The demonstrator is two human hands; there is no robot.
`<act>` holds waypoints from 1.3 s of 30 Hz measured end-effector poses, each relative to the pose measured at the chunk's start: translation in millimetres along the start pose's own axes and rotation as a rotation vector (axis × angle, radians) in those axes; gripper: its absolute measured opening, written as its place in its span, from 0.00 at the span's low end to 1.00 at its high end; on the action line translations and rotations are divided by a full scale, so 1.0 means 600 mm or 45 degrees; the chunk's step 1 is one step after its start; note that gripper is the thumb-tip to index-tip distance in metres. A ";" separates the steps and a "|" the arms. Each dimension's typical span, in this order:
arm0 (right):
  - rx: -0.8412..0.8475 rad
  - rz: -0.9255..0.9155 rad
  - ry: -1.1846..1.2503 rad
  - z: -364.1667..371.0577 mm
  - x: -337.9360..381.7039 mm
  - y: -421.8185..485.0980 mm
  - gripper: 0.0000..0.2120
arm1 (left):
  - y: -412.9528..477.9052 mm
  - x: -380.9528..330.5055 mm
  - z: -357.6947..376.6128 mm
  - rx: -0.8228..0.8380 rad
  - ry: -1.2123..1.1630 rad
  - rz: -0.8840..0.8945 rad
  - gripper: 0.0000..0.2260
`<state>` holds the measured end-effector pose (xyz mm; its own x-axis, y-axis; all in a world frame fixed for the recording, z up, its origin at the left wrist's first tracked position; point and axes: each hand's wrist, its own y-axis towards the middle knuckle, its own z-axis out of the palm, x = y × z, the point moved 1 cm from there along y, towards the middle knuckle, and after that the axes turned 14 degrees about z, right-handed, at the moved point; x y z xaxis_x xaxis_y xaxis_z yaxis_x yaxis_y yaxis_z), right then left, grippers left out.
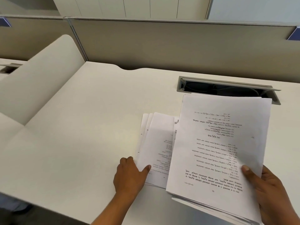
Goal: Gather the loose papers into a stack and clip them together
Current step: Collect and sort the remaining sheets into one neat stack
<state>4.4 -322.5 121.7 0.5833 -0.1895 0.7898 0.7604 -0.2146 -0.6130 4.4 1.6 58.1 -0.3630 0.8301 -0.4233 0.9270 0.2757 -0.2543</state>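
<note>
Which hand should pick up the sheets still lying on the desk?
Left. The left hand already rests on the fanned sheets on the desk, thumb on top. The right hand is occupied gripping the thicker stack.

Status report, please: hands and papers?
Right hand holds main stack. Left hand on fanned sheets, not merged. No clip visible.

matt white paper sheets (219,143), smooth matt desk (90,120)
</note>
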 end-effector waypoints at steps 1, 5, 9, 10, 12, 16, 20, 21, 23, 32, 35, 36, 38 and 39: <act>-0.004 -0.001 -0.004 0.001 0.000 0.000 0.05 | -0.001 -0.001 0.001 -0.001 -0.001 0.003 0.32; 0.004 -0.003 0.003 0.004 -0.001 -0.002 0.05 | -0.001 -0.009 0.007 0.006 -0.001 0.020 0.32; 0.018 -0.002 -0.011 0.001 -0.001 -0.002 0.10 | 0.000 -0.011 0.012 0.001 -0.050 0.042 0.32; 0.020 -0.002 -0.013 0.000 -0.002 -0.002 0.13 | 0.001 -0.011 0.012 -0.007 -0.066 0.048 0.32; 0.016 0.003 -0.020 0.001 -0.001 -0.004 0.17 | 0.002 -0.011 0.013 -0.025 -0.081 0.064 0.33; 0.012 0.001 -0.001 0.004 -0.002 -0.009 0.13 | 0.004 -0.011 0.016 -0.041 -0.034 0.103 0.33; 0.013 0.003 0.002 0.007 -0.001 -0.011 0.10 | 0.007 -0.012 0.021 -0.019 -0.091 0.117 0.33; 0.013 -0.003 -0.003 0.007 0.000 -0.012 0.11 | 0.007 -0.013 0.021 -0.017 -0.100 0.112 0.33; 0.014 -0.009 -0.017 0.007 0.001 -0.012 0.16 | 0.005 -0.016 0.020 -0.007 -0.035 0.094 0.32; 0.013 -0.012 -0.044 0.002 -0.005 -0.008 0.28 | -0.005 -0.026 0.021 0.074 0.089 0.076 0.34; 0.053 -0.011 0.003 0.004 -0.005 -0.008 0.13 | -0.006 -0.028 0.021 0.030 -0.006 0.080 0.34; 0.048 -0.013 0.005 0.005 -0.006 -0.007 0.08 | -0.007 -0.030 0.021 0.018 -0.039 0.086 0.34; 0.031 -0.021 -0.006 0.007 -0.007 -0.005 0.07 | -0.008 -0.033 0.020 0.001 -0.106 0.094 0.35; 0.022 -0.026 -0.011 0.007 -0.005 -0.006 0.07 | -0.007 -0.034 0.020 -0.003 -0.146 0.093 0.34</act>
<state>0.8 -317.1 121.6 0.5698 -0.1767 0.8025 0.7772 -0.2014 -0.5962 6.6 -22.4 57.5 -0.3031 0.7869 -0.5375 0.9514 0.2181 -0.2173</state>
